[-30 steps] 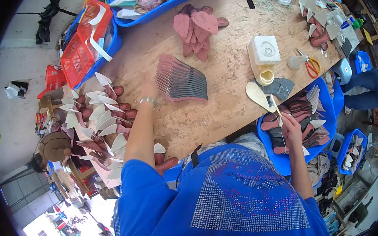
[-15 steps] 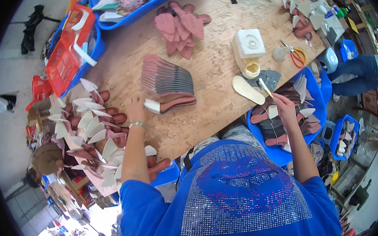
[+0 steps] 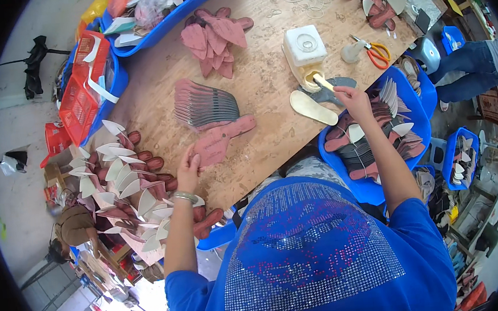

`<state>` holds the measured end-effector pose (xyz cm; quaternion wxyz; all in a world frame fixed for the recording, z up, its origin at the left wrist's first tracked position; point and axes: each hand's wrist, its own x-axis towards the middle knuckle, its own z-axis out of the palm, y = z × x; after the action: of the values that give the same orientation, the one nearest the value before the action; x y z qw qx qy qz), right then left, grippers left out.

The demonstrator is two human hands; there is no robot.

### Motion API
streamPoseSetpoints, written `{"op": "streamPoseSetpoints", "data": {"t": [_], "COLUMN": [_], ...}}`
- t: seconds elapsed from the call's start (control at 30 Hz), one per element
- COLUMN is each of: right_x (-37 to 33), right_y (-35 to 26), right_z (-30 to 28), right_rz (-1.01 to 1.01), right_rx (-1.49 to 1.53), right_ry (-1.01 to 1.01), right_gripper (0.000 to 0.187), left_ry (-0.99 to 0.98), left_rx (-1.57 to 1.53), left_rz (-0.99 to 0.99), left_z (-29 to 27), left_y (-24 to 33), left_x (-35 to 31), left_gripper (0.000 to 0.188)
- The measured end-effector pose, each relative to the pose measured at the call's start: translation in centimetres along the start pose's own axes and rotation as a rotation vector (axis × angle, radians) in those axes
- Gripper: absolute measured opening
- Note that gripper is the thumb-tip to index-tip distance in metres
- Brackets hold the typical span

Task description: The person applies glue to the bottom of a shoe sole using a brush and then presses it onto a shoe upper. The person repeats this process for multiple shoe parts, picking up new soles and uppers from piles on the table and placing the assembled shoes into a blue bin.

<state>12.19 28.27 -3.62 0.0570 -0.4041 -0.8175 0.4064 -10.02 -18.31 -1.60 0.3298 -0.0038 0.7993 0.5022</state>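
My left hand (image 3: 188, 171) is closed on the near left edge of a pink shoe insole (image 3: 213, 146), which lies with its flat pink face up on the wooden table. Just beyond it a fanned row of pink and dark insoles (image 3: 204, 105) overlaps. My right hand (image 3: 352, 99) pinches a pale flat stick (image 3: 323, 83), its tip at the mouth of a white plastic bottle (image 3: 305, 46) crusted with cream residue. Below the bottle mouth rests a cream sole-shaped piece (image 3: 314, 108). A dark grey flat piece (image 3: 344, 82) lies partly behind the stick.
White-tipped insoles (image 3: 125, 180) crowd the table's left edge. Pink pieces (image 3: 216, 38) are heaped at the back. Orange-handled pliers (image 3: 378, 54) and a small bottle (image 3: 352, 52) lie right. A blue basin (image 3: 344, 174) holds bundled insoles. Another person (image 3: 470, 71) stands at right.
My right hand has brought the stick up and left to the bottle mouth. At my left hand, the insole that showed a pale end and its edge now shows its broad pink face.
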Motion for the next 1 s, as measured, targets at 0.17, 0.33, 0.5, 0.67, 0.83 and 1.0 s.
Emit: {"op": "streamPoseSetpoints", "data": {"t": [0.17, 0.33, 0.5, 0.67, 0.83, 1.0], "right_x": [-0.9, -0.9, 0.2, 0.4, -0.6, -0.4], "right_y": [2.2, 2.7, -0.2, 0.8, 1.2, 1.1], "right_z": [0.1, -0.6, -1.0, -0.4, 0.5, 0.2], "right_rz": [0.008, 0.032, 0.055, -0.009, -0.027, 0.007], "right_rx": [0.054, 0.001, -0.130, -0.035, -0.028, -0.008], "right_ry": [0.013, 0.001, -0.037, -0.013, -0.021, -0.016], "right_gripper": [0.026, 0.027, 0.028, 0.027, 0.026, 0.028], "left_ry": [0.091, 0.173, 0.329, 0.245, 0.263, 0.260], "left_rx": [0.374, 0.919, 0.953, 0.833, 0.996, 1.055], "left_rz": [0.242, 0.194, 0.271, 0.210, 0.212, 0.215], "left_z": [3.4, 6.9, 7.8, 9.1, 10.8, 11.5], "left_y": [-6.6, -6.4, -8.2, -7.1, -7.0, -6.3], "left_x": [-0.9, -1.2, -0.3, -1.3, -1.6, -0.8], "left_gripper": [0.072, 0.081, 0.071, 0.078, 0.089, 0.093]}}
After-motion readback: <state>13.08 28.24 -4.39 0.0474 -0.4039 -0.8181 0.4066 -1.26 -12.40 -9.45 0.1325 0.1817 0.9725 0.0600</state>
